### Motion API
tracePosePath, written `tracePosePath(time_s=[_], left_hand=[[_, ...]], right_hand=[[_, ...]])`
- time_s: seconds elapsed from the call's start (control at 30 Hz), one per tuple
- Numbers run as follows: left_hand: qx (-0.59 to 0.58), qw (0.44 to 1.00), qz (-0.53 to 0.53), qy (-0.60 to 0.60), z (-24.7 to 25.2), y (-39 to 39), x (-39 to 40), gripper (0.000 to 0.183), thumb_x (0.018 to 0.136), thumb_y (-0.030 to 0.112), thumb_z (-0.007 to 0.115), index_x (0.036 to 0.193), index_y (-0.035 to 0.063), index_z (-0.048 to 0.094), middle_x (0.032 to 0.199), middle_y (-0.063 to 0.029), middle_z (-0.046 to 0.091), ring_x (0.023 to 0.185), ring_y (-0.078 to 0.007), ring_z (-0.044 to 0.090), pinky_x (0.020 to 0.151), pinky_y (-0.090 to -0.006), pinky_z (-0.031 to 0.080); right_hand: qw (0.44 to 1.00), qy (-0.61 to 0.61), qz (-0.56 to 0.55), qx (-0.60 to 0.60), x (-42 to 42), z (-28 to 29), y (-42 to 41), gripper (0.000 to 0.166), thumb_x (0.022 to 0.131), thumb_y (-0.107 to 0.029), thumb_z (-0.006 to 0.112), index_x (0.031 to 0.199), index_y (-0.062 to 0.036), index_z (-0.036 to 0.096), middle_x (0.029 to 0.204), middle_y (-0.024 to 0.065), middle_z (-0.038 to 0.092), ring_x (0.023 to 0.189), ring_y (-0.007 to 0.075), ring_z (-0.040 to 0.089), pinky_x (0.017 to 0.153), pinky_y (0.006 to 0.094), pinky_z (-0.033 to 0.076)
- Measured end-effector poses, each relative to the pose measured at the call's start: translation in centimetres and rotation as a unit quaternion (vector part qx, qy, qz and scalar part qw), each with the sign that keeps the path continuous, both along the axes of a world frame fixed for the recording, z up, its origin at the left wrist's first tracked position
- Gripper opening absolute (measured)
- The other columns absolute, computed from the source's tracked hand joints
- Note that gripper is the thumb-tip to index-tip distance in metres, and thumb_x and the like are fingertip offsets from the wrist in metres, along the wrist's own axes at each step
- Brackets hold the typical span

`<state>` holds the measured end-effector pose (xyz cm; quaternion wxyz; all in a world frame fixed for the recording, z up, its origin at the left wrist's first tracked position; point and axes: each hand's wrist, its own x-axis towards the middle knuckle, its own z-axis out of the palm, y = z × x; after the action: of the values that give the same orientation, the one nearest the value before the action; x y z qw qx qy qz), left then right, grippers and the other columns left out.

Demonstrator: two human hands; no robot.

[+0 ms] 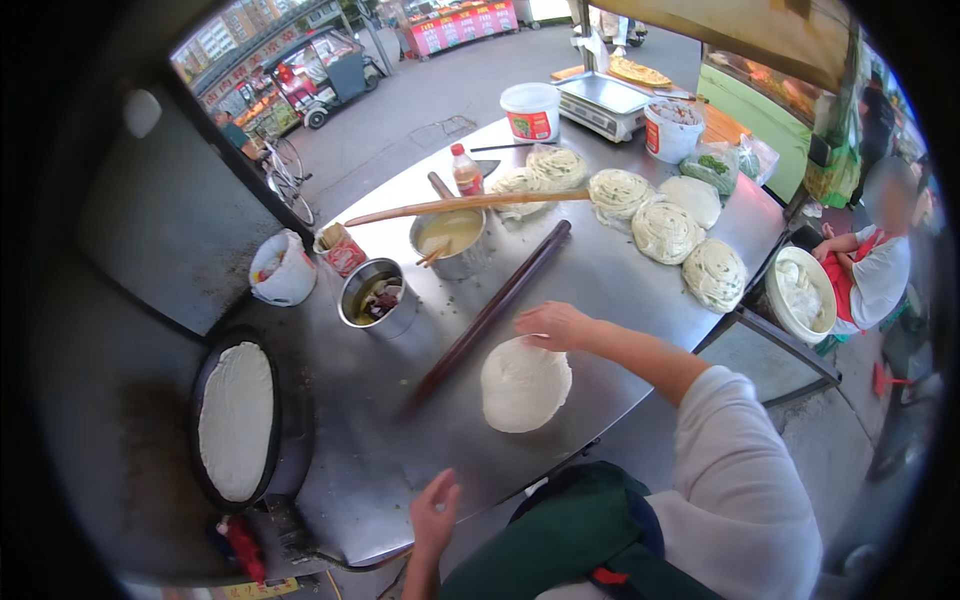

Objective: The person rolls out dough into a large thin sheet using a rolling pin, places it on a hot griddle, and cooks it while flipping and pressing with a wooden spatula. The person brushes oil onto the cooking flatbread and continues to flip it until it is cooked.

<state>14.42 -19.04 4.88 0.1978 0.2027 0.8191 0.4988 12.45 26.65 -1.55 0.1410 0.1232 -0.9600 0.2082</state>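
Observation:
A flattened round of pale dough lies on the steel worktop before me. My right hand is stretched flat at its far edge; whether it touches the dough cannot be told. Near the table's front edge, my left hand is raised with thumb and fingers apart and nothing in it. Left of the dough, a dark wooden rolling pin lies slantwise, its near end blurred. Farther left, a large sheet of dough fills a round black pan.
Coiled dough rounds, some with green flecks, rest at the right. A steel pot of batter-like liquid has a light wooden stick across it. A steel container stands nearer. A scale stands behind. A seated person is at right.

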Motion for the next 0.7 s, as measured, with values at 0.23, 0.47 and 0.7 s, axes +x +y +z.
tracePosePath(time_s=[0.23,0.47,0.7], left_hand=[[-0.034,0.979,-0.063,0.192,-5.4,13.0,-5.8,0.060,0.093,0.026,0.067,0.142,-0.0047,0.049,0.140,-0.0261,0.055,0.133,-0.0376,0.051,0.113,-0.0437,0.037],[-0.056,0.954,-0.169,0.241,-7.4,25.0,-10.5,0.059,0.090,0.033,0.068,0.134,-0.0042,0.054,0.137,-0.0253,0.054,0.129,-0.0424,0.048,0.105,-0.0510,0.040],[-0.180,0.960,-0.173,0.132,-5.0,26.6,-9.6,0.046,0.082,0.049,0.074,0.098,0.0059,0.069,0.094,-0.0141,0.068,0.092,-0.0345,0.064,0.089,-0.0461,0.048]], right_hand=[[0.978,-0.180,-0.026,0.104,9.7,-2.6,6.2,0.061,0.106,-0.038,0.040,0.160,-0.0139,0.026,0.166,0.0095,0.024,0.154,0.0262,0.020,0.125,0.0450,0.014],[0.952,-0.155,-0.233,0.127,1.6,-3.8,3.2,0.060,0.106,-0.040,0.037,0.160,-0.0149,0.027,0.167,0.0072,0.022,0.155,0.0250,0.016,0.126,0.0448,0.009],[0.984,-0.141,-0.078,0.071,-0.3,-4.0,4.1,0.059,0.105,-0.037,0.040,0.158,-0.0144,0.030,0.166,0.0082,0.025,0.154,0.0264,0.018,0.126,0.0454,0.008]])
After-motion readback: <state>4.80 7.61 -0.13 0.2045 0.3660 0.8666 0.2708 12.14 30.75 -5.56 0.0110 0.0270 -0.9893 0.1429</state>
